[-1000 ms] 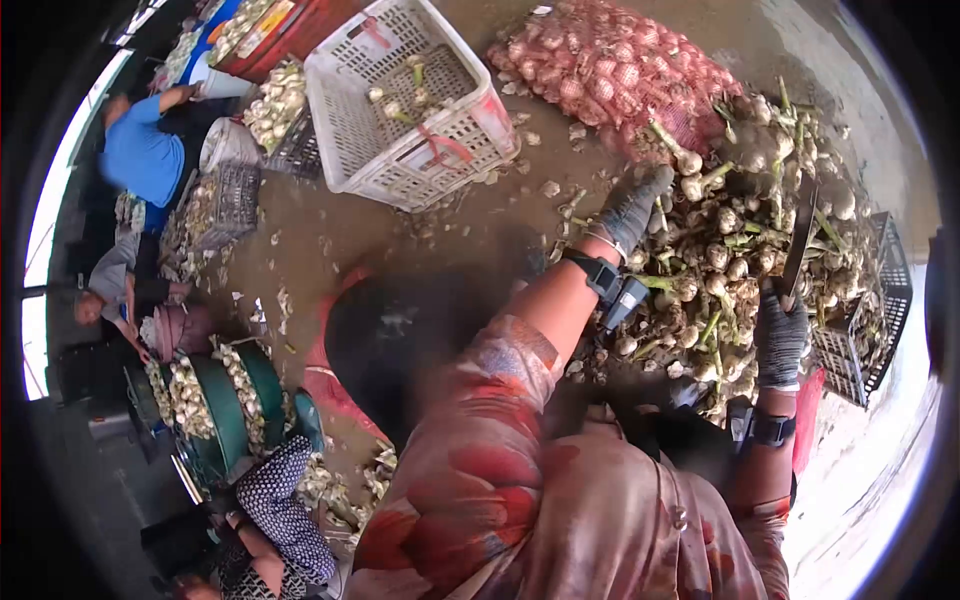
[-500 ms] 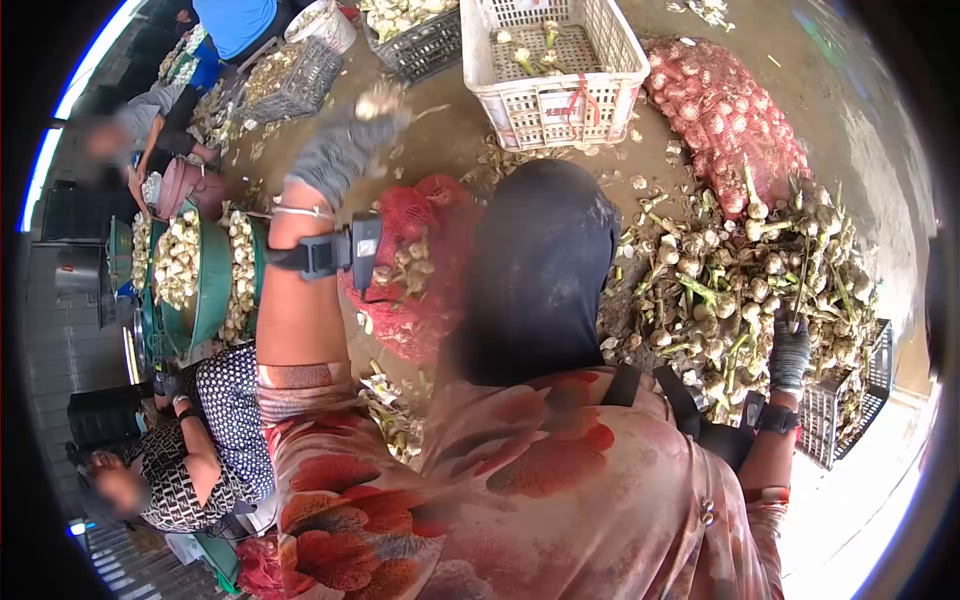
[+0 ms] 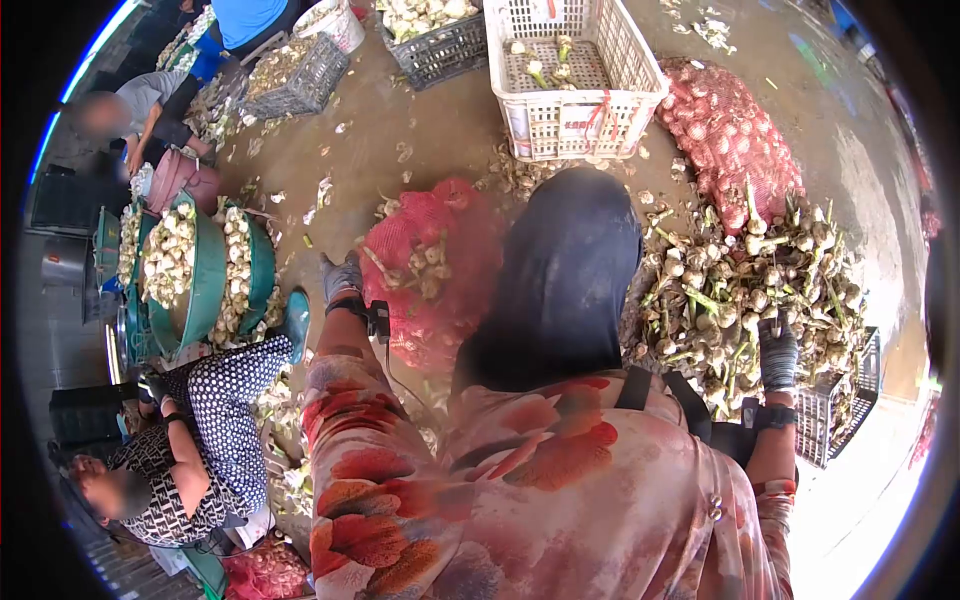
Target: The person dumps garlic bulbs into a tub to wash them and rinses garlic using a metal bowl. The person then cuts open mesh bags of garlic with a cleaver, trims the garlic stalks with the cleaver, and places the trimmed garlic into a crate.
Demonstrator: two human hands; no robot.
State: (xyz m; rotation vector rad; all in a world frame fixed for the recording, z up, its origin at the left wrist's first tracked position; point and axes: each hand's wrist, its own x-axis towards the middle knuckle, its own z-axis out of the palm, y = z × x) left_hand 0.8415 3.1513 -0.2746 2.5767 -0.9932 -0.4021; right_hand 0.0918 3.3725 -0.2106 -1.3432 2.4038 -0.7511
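My left hand, in a grey glove, is beside the left edge of a pink mesh bag; two fingertips stand apart with nothing visible between them. Garlic bulbs with stems lie on that bag. At the right, my gloved right hand is closed at the near side of a heap of stemmed garlic. The knife it grips is hard to make out here, its blade almost lost against the heap. My dark-covered knee lies between the two hands.
A white crate holds a few bulbs beside a full red net bag. A black crate stands near my right hand. Green tubs of garlic and a seated co-worker are at left; other people sit beyond.
My left hand swung from the heap out to the left with a blurred bulb, then came down beside the pink bag, the bulb gone from it. My right hand stayed by the heap; the view turned left.
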